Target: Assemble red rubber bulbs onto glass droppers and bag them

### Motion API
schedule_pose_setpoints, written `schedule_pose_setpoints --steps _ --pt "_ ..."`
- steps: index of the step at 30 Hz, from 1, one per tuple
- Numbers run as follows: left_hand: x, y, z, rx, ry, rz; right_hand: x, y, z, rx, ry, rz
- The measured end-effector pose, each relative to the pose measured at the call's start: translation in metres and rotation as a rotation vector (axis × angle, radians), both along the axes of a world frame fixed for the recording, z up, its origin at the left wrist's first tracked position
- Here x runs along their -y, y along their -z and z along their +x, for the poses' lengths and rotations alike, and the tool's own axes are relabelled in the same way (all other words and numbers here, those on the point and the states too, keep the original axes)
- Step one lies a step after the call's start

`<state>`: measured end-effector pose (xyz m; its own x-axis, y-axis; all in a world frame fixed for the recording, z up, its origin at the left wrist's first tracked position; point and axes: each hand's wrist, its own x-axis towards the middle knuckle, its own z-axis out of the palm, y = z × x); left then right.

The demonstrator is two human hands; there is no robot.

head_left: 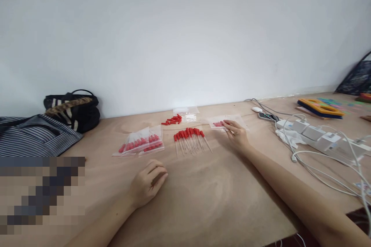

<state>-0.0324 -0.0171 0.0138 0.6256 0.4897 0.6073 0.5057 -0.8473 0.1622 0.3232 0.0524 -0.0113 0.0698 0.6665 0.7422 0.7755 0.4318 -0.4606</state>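
Observation:
My right hand [237,136] is at a clear plastic bag [241,122] on the right, its fingertips closed over the bag beside the small red pieces inside. Whether a red piece is pinched too is hidden. My left hand [150,182] rests loosely curled on the table, with a gap between thumb and fingers and nothing in it. Between and beyond the hands lies a fanned row of thin, pale droppers with red bulbs [189,134]. Behind them is a loose pile of red rubber bulbs [173,120]. Zip bags of red bulbs [138,143] lie beyond my left hand.
Another clear bag [189,114] lies by the wall. At right stand a power strip with white chargers [314,132], tangled cables [324,188] and a yellow-and-blue frame [320,108]. A black bag [84,112] and striped cloth [37,137] are at left.

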Motion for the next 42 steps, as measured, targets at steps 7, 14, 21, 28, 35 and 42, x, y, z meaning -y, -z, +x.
schedule_pose_setpoints --steps 7,14,21,28,35,42 --pt "-0.014 0.003 0.014 0.015 0.029 -0.075 -0.011 0.008 0.012 0.110 0.028 -0.273" --pt "-0.015 0.000 0.016 -0.002 0.049 -0.112 -0.022 -0.017 0.026 -0.007 0.404 -0.609" --pt "-0.013 -0.001 0.016 0.003 0.052 -0.125 -0.081 -0.020 0.024 -0.173 0.707 -0.843" --pt "-0.012 0.002 0.012 -0.013 0.045 -0.152 -0.087 -0.016 0.016 -0.273 0.730 -0.751" --pt "-0.012 -0.002 0.017 -0.009 0.035 -0.077 -0.049 -0.043 -0.003 -0.156 0.440 -0.197" --pt "-0.003 -0.012 0.003 0.297 -0.115 0.327 0.042 -0.019 -0.084 0.537 -0.642 0.463"
